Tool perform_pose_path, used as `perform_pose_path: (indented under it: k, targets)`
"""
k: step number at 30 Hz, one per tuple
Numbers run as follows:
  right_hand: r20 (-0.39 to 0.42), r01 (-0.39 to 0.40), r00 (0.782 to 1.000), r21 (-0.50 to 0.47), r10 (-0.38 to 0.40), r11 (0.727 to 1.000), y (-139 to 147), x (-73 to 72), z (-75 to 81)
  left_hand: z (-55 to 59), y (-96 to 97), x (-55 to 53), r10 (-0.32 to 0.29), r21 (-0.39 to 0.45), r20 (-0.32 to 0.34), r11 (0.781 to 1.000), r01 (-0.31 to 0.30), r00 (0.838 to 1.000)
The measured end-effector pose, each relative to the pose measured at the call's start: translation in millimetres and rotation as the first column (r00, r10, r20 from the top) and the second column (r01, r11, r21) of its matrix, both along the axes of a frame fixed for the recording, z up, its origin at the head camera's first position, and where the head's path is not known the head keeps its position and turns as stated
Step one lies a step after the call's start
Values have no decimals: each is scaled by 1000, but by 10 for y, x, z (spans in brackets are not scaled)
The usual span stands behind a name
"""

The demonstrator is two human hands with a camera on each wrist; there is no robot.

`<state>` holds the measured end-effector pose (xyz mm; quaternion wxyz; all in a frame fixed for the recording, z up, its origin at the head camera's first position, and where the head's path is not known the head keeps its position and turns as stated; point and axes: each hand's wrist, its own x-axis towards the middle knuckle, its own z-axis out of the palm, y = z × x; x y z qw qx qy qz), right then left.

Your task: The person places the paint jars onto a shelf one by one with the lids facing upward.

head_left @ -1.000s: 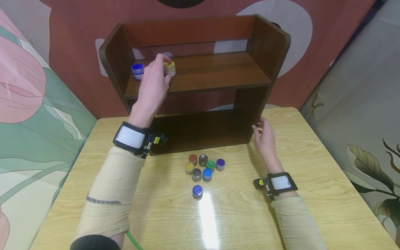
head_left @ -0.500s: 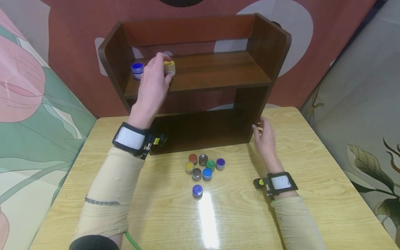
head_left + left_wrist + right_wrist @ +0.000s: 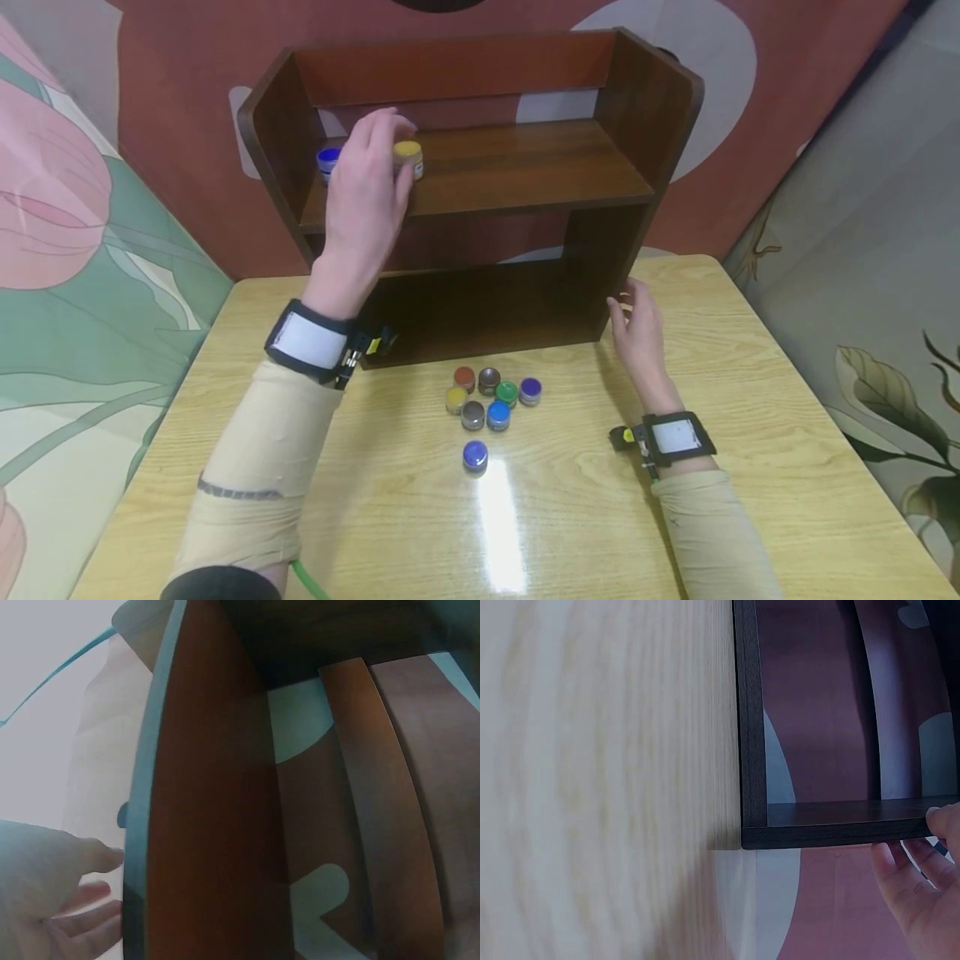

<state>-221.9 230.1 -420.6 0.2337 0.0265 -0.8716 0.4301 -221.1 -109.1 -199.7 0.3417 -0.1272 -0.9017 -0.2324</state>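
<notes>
On the upper shelf board of a dark brown wooden shelf (image 3: 525, 171), a jar with a yellow lid (image 3: 408, 154) stands upright. My left hand (image 3: 363, 187) is right beside it, thumb in front and fingers raised over the lid. A blue-lidded jar (image 3: 327, 160) stands left of that hand, partly hidden by it. In the left wrist view, the fingers (image 3: 90, 930) show loosely bent behind the board's edge. My right hand (image 3: 636, 333) holds the shelf's right side panel; in the right wrist view the thumb (image 3: 939, 819) lies on one face and the fingers on the other.
Several small jars with coloured lids, among them a green-lidded jar (image 3: 507, 393), cluster on the wooden table (image 3: 360, 517) before the shelf. One blue-lidded jar (image 3: 475, 456) stands apart, nearer the front. A patterned cloth (image 3: 525, 17) hangs behind.
My left hand has risen slightly and its fingers have come off the yellow-lidded jar, which stays on the shelf. It now covers more of the blue-lidded jar. The right hand keeps its place.
</notes>
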Motion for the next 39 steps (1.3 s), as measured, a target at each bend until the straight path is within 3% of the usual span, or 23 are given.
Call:
perform_pose_path:
  k: [6, 12, 21, 25, 31, 34, 39]
  targets:
    - [8, 6, 1000, 5, -6, 1000, 8, -4, -3, 25, 23, 115, -57, -4, -141, 998, 57, 988]
    - [4, 15, 1000, 14, -15, 1000, 13, -16, -8, -17, 54, 207, -109, -22, -264, 994, 107, 958]
    - [-11, 10, 1000, 19, -10, 1000, 28, -22, -20, -105, 37, 340, -176, -126, -351, 982, 139, 920]
    - [-9, 8, 1000, 8, -8, 1000, 32, -22, -13, -156, 39, 409, -233, -117, -311, 972, 206, 921]
    - [-2, 8, 1000, 0, -8, 1000, 37, 1, 28, -278, 45, 495, -342, -137, -177, 937, 321, 923]
    - [-2, 9, 1000, -2, -9, 1000, 40, 8, 41, -362, 34, 529, -416, -179, -111, 902, 393, 903]
    - [6, 10, 1000, -1, -10, 1000, 42, 14, 48, -528, 14, 583, -524, -219, 5, 830, 512, 852]
